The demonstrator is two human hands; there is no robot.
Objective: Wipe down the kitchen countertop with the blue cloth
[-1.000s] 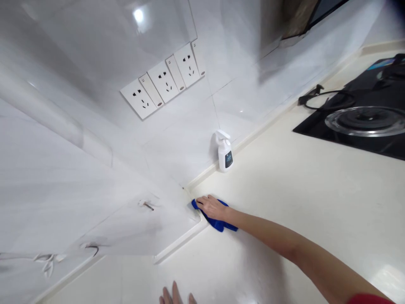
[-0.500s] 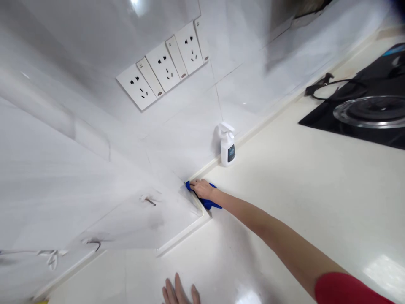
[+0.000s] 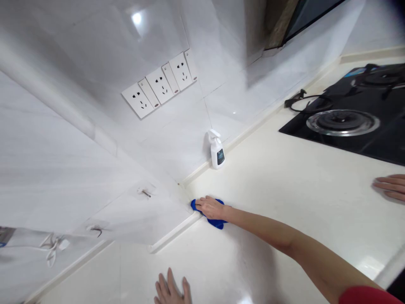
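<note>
My right hand [image 3: 210, 207], at the end of a bare forearm with a red sleeve, is closed on a blue cloth [image 3: 217, 223]. It presses the cloth against the pale raised edging at the outer corner of the white wall section. Part of the cloth spreads on the countertop [image 3: 272, 190] beneath the wrist. At the bottom of the view, my left hand [image 3: 172, 289] lies on the counter with its fingers spread, holding nothing. A white spray bottle [image 3: 217, 153] with a dark label stands upright against the back wall, beyond my right hand.
Another person's hand [image 3: 392, 186] rests on the counter at the right edge. A black cooktop [image 3: 344, 139] with a cable [image 3: 308, 103] beside it occupies the upper right. Wall sockets [image 3: 161, 86] are above the bottle. Hooks [image 3: 145, 193] and a white cord [image 3: 52, 249] are at left.
My right hand has slid the blue cloth along the edging toward the outer corner. My left hand stays spread on the counter. Another person's hand has come into view at right as the camera turned.
</note>
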